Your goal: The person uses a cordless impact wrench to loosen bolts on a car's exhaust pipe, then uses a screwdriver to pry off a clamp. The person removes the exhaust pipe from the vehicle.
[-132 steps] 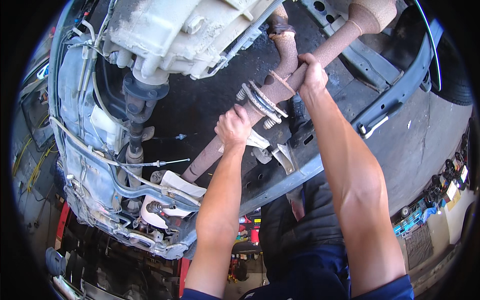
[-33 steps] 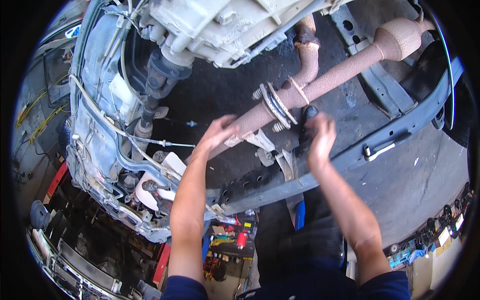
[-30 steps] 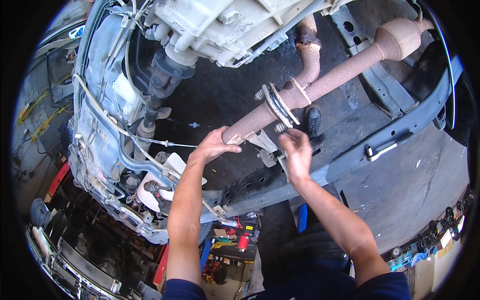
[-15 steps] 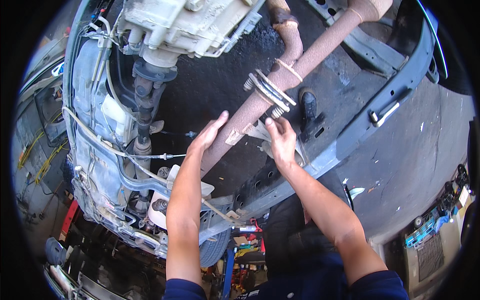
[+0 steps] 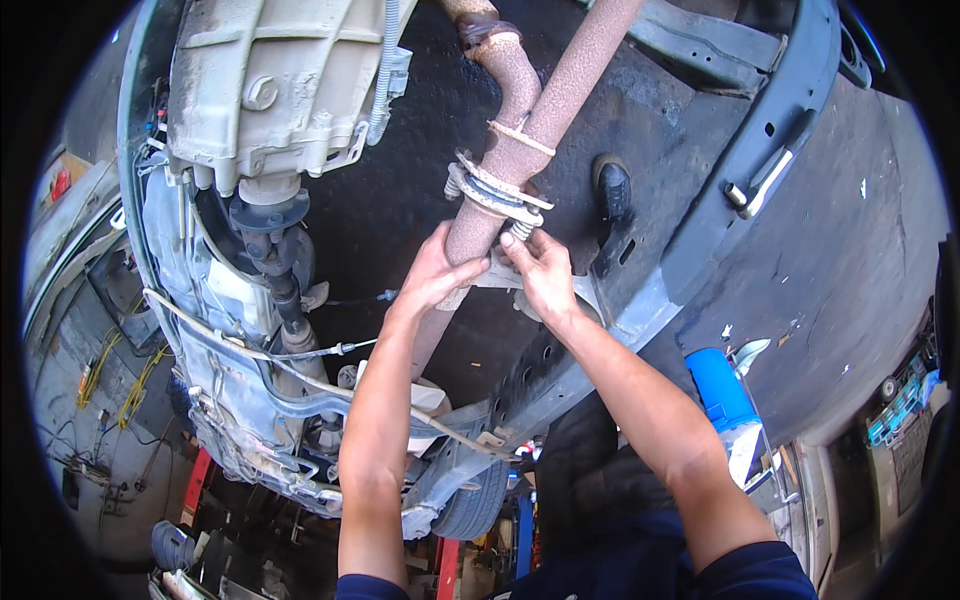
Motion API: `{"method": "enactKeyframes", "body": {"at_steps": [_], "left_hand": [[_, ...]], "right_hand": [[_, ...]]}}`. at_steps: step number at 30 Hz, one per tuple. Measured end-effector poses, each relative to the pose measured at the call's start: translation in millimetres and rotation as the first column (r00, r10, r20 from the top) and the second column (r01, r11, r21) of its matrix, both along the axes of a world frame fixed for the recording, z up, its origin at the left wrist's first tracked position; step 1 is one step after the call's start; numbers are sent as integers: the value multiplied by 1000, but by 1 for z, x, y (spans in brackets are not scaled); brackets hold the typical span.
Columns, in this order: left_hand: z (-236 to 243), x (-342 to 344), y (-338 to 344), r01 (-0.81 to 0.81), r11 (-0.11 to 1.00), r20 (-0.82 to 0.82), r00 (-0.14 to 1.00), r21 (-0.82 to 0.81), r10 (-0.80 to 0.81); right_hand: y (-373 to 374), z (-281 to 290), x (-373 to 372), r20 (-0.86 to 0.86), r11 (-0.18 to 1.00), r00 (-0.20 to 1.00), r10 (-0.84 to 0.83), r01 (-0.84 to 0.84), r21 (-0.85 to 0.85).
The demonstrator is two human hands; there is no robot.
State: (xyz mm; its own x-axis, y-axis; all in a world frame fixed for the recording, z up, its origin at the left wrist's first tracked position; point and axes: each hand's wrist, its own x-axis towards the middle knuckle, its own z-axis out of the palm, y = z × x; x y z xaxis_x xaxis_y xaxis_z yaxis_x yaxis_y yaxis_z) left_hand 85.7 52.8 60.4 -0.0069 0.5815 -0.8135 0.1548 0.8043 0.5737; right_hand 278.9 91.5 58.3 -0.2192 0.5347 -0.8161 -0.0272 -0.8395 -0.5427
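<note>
A rusty exhaust pipe [image 5: 473, 232] runs diagonally under a vehicle, with a two-plate flange joint [image 5: 497, 192] across it. My left hand [image 5: 436, 272] wraps round the pipe just below the flange, its thumb across the near side and its other fingers partly hidden behind. At the joint's right end, the thumb and fingers of my right hand [image 5: 543, 273] close on a coiled spring bolt [image 5: 521, 228]. Another spring bolt [image 5: 453, 187] sits at the flange's left end. Above the joint, a curved branch pipe [image 5: 513, 85] meets the straight one.
A pale gearbox housing [image 5: 275, 85] and a drive shaft [image 5: 288, 300] are on the left. The frame rail [image 5: 690, 245] passes close to my right forearm, and a ratchet [image 5: 765, 185] lies on it. A blue drum [image 5: 722, 385] stands at the right; a boot [image 5: 613, 187] shows beyond the pipe.
My left hand has gone up the pipe to just below the flange and now grips round it. My right hand stays at the spring bolt. The whole view has shifted.
</note>
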Motion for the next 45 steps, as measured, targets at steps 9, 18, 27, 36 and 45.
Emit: {"method": "enactKeyframes", "body": {"at_steps": [9, 18, 27, 36, 45], "left_hand": [[10, 48, 41, -18, 983, -530, 844, -184, -83], [8, 61, 42, 6, 979, -695, 703, -203, -149], [-6, 60, 33, 52, 992, -740, 661, -117, -121], [5, 58, 37, 55, 985, -725, 670, -165, -159], [1, 59, 35, 74, 987, -724, 673, -140, -153]], "right_hand": [[25, 11, 9, 170, 956, 940, 294, -291, -44], [24, 12, 1, 299, 950, 909, 291, -311, 22], [20, 17, -9, 501, 929, 794, 344, -366, -59], [14, 9, -6, 458, 945, 831, 315, -318, -72], [49, 49, 37, 382, 659, 603, 700, -752, -21]]}}
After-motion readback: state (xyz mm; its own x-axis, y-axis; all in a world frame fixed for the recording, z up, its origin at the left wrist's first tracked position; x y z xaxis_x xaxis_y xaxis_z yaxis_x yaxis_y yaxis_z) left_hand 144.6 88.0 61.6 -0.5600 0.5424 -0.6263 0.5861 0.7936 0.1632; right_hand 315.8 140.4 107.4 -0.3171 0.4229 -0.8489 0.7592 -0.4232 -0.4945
